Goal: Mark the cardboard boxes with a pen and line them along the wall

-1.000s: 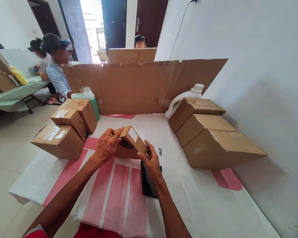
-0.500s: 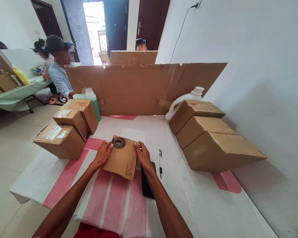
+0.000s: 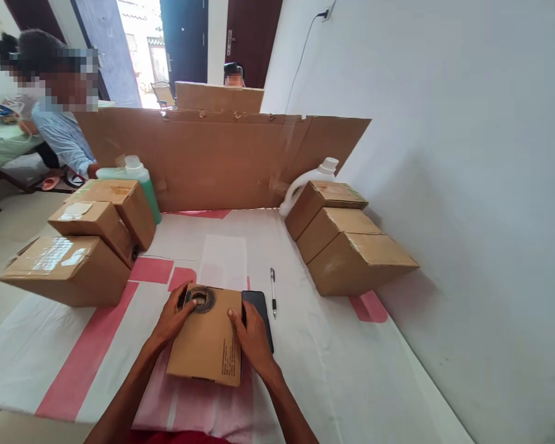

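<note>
Between my two hands is a small brown cardboard box [image 3: 206,345] with printed text near its right edge. A dark ring-shaped patch [image 3: 203,300] surrounds an opening at the box's upper left. My left hand [image 3: 173,316] grips the left upper edge, its thumb resting on the ring and its other fingers behind the box. My right hand [image 3: 253,333] is closed on the right side, thumb on the top face. Partly covered by that hand, a black phone [image 3: 258,305] lies on the table, and a pen [image 3: 273,293] is just right of it.
Several cardboard boxes stand left [image 3: 74,271] and right [image 3: 351,262]. Behind them are a green-liquid bottle [image 3: 148,191] and a white jug [image 3: 300,185]. A cardboard panel [image 3: 222,160] spans the table's back. A pale sheet [image 3: 224,256] lies ahead. A person [image 3: 65,135] sits beyond, left.
The box, held in both hands, has come nearer to my body relative to the phone. My view has turned to the right, and the pale sheet behind the box shows more fully.
</note>
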Available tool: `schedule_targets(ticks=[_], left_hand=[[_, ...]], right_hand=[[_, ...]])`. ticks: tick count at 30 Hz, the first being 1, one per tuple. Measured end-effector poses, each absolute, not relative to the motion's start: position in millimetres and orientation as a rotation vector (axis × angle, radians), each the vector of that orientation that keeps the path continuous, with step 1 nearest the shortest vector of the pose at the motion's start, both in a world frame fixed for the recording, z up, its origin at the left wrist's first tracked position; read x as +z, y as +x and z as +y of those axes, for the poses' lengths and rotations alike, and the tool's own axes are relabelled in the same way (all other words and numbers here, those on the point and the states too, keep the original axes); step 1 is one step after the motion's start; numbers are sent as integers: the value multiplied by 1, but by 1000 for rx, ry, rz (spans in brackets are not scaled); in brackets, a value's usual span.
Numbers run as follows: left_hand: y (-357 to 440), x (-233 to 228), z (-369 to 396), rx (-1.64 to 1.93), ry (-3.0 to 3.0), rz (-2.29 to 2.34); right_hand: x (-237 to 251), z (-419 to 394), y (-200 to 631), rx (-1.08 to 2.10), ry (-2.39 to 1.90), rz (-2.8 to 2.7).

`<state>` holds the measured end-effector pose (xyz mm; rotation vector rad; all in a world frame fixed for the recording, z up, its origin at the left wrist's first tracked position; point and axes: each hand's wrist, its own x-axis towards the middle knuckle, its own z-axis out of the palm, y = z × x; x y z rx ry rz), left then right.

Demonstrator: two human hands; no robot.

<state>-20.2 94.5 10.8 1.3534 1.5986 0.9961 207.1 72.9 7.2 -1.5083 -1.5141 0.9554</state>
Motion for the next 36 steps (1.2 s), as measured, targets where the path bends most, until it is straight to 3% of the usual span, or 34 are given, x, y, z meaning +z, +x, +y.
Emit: schedule_targets(ticks=[7, 13, 17, 24, 31, 36], left_hand=[[4, 24, 70, 1020, 1134, 1442], [16, 19, 70, 1082, 1080, 1443], [19, 18, 72, 1064, 1012, 1292], [13, 16, 60, 1021, 1003, 1101], [15, 18, 58, 1050, 1006, 1079], [15, 15, 58, 1056, 1006, 1095]], right_hand=[[26, 52, 233, 975, -1556, -1493], [28, 110, 287, 759, -1948, -1283], [15, 143, 307, 830, -2051, -1227], [22, 137, 299, 965, -1759, -1051], [56, 83, 215, 1310, -1109, -957], [56, 73, 190, 1262, -1168, -1229]])
